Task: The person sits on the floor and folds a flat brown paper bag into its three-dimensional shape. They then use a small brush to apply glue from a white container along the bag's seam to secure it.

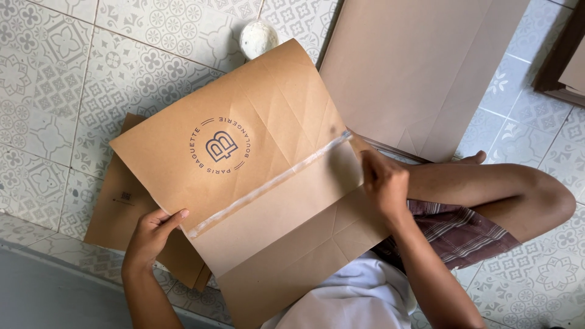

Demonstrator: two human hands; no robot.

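Note:
A large brown paper sheet (262, 140) with a round dark printed emblem lies across my lap, partly folded. A shiny glue strip (274, 183) runs diagonally across it along the fold edge. My left hand (152, 234) grips the sheet's lower left edge, thumb on top. My right hand (381, 183) presses on the right end of the glue strip, fingers curled down on the paper.
A small white bowl (258, 38) stands on the patterned tile floor (55, 91) above the sheet. A stack of flat brown sheets (414, 67) lies at the upper right. More brown sheets (116, 207) lie under the left side. My bent leg (506, 195) lies at right.

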